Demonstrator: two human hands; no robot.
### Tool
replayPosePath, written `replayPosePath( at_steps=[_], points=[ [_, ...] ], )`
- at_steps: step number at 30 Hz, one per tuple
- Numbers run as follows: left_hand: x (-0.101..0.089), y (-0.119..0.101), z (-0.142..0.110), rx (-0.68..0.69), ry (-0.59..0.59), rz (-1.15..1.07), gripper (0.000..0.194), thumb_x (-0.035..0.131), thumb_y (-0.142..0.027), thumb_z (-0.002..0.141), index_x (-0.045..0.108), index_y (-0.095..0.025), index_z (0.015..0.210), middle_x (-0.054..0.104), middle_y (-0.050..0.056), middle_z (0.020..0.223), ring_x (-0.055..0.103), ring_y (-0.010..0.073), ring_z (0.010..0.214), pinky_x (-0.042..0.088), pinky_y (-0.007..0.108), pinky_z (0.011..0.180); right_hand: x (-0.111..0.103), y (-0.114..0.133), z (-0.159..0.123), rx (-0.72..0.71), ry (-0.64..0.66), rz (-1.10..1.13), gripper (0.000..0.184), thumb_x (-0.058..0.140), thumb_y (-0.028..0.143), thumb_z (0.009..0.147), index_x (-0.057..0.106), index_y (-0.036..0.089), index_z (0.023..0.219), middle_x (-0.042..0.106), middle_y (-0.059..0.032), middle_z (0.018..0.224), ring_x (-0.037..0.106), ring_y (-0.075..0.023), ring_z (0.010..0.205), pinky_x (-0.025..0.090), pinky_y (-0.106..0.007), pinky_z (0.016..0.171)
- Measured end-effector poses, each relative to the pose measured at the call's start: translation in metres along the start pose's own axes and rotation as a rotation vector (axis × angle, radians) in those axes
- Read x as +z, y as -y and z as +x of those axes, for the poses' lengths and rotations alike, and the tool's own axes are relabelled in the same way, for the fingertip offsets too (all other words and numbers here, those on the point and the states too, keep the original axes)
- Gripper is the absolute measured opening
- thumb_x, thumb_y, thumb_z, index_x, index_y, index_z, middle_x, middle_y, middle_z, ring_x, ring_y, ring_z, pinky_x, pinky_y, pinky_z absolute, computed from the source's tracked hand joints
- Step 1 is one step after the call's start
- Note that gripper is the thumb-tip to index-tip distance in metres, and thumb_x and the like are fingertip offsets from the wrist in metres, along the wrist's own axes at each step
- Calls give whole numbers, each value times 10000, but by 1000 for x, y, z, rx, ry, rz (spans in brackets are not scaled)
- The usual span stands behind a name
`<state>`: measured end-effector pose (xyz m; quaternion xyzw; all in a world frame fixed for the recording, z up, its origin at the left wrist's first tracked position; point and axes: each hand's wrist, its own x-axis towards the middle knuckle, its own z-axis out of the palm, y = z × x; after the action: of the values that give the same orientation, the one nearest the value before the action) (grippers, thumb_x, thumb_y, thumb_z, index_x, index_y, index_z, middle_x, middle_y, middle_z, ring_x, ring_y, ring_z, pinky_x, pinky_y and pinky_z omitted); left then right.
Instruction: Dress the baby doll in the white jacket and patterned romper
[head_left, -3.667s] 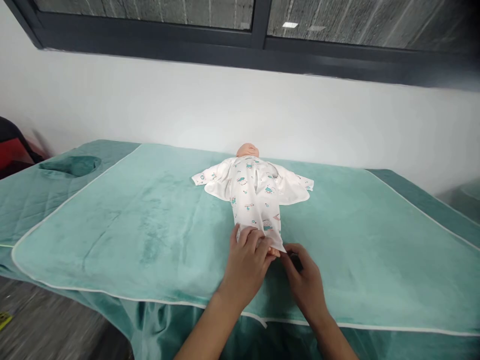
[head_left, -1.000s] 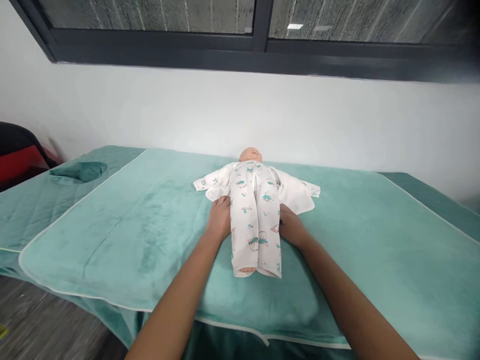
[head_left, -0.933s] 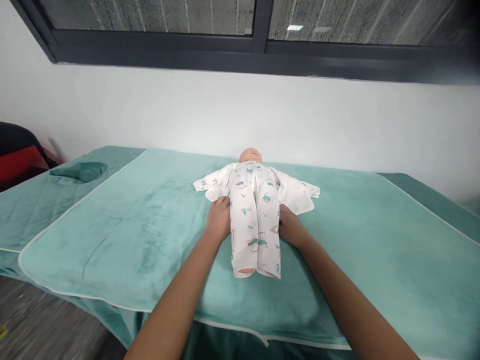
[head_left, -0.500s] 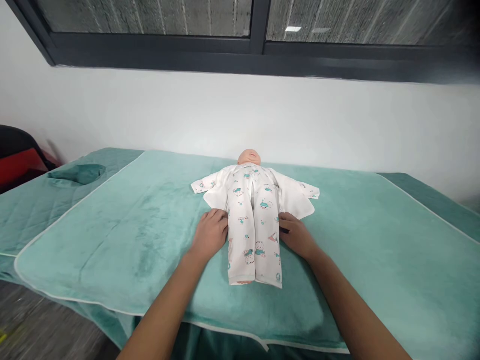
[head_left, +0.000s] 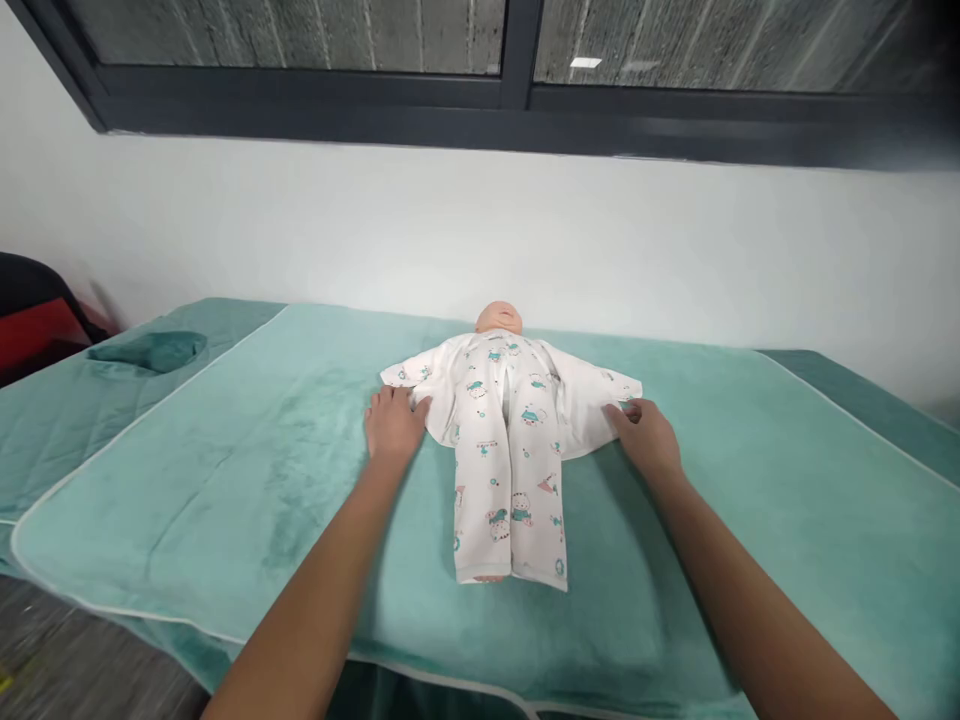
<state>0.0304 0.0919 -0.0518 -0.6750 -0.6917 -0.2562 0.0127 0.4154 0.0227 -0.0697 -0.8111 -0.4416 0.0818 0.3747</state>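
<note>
A baby doll (head_left: pixel 499 317) lies on its back in a white printed baby shirt (head_left: pixel 589 405) and matching trousers (head_left: pixel 510 500). Its head points to the wall, and both sleeves are spread sideways. My left hand (head_left: pixel 395 425) rests at the shirt's left side below the sleeve, thumb apart from the fingers, touching the cloth edge. On the other side, my right hand (head_left: pixel 646 435) pinches the shirt's flap edge near the right cuff between thumb and fingers. Below the left trouser leg's hem a bit of the doll's foot shows.
A teal plush mat (head_left: pixel 262 480) with pale piping covers the table. At the far left lie a quilted teal cover with a raised fold (head_left: pixel 150 352) and a red and black object (head_left: pixel 41 325). Behind is a white wall (head_left: pixel 420 230) below a dark window frame (head_left: pixel 315 105).
Both hands have moved from beside the trousers up and outward to the shirt's sides. The shirt's flaps now lie lower and more spread beside the trousers.
</note>
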Motion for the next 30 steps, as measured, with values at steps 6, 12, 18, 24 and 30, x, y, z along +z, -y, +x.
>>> replayPosePath(
  at_steps=[6,12,18,24,30],
  points=[
    [-3,-4,-2,20,-8,46,215,473,-352,901,635,-212,930,643,91,1055,551,299,1030,433,421,844,-10,38,23,146,267,316,376,762,431,609,665,172,864,688,-116,949,612,-312,958,502,-416,825],
    [-3,-3,-5,-43,-15,-14,176,446,-308,913,588,-206,939,675,84,919,603,275,963,417,367,798,-10,127,7,-118,598,808,387,587,483,806,650,211,1074,681,-70,1101,652,-214,936,545,-341,802],
    [-3,1,-6,-145,1,-138,246,390,-408,940,540,-227,1016,699,59,850,648,254,796,393,310,657,-16,167,-38,-576,654,138,410,624,287,776,634,266,1185,612,-38,1278,559,-263,1164,436,-427,985],
    [-5,1,-8,-164,1,-190,258,381,-428,939,526,-233,1026,696,53,832,653,244,782,377,290,639,-12,136,-78,-605,308,-51,391,536,270,832,539,253,1222,625,-50,1129,573,-230,977,462,-358,777],
    [-9,-2,-9,-170,8,-215,228,389,-413,932,517,-239,1002,680,38,805,641,236,763,368,284,632,-3,130,-93,-787,141,-33,169,445,143,870,592,215,911,600,-50,939,539,-215,925,428,-334,772]
  ],
)
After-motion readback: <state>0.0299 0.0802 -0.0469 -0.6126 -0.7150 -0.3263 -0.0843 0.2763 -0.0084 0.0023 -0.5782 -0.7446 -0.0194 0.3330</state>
